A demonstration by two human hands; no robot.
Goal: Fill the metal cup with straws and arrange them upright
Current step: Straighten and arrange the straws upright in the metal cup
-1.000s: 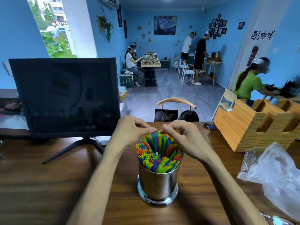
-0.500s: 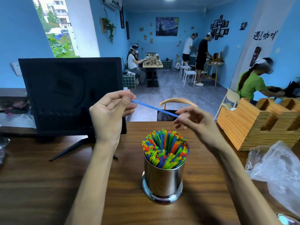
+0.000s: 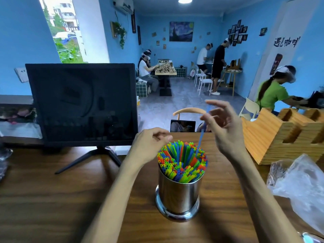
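Wooden table (image 3: 52, 199) holds a metal cup (image 3: 178, 195) in a blue-walled room.

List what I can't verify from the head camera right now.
- Blue straw: motion-blurred; its lower tip is lost among the straws, so seating depth is unclear.
- Metal cup interior: hidden by the straws.
- Left hand: curled fingers hide whether it holds anything.
- Right hand: blurred grip.

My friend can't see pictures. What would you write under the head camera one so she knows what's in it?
A person's right hand lowers one blue straw nearly upright into a shiny metal cup packed with colourful straws, while the left hand rests curled at the bundle's edge. The cup stands on a wooden table in front of a dark monitor.
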